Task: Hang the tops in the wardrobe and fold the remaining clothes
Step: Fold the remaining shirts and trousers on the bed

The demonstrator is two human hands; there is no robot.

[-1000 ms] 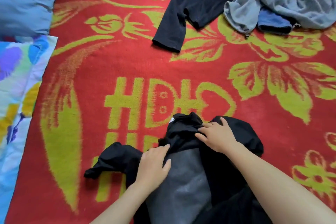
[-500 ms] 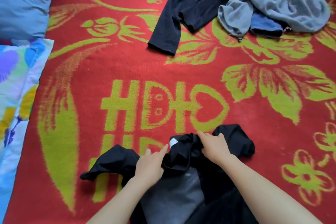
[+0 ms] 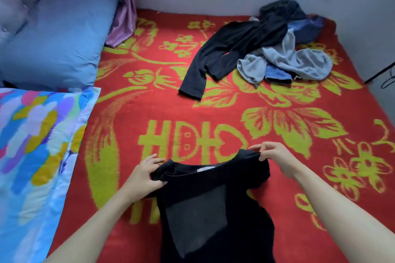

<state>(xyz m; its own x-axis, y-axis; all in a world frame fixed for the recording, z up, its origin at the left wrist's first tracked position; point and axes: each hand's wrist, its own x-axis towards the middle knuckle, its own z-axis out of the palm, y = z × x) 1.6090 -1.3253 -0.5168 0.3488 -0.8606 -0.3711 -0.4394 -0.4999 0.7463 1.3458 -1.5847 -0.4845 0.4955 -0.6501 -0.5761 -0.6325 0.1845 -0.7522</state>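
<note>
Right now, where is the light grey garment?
Head view, far right: the light grey garment lies on the red floral blanket, beside the black long-sleeved top, over a blue garment.

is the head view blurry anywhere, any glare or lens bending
Head view: soft even light, no glare; wide-angle bending curves the blanket's far edge; the black top is too dark to show folds; left hand and right hand slightly soft; clothes pile readable.

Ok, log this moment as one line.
black top: held at both shoulders | left hand: grips one shoulder | right hand: pinches the other | clothes pile: far side of red blanket
</note>
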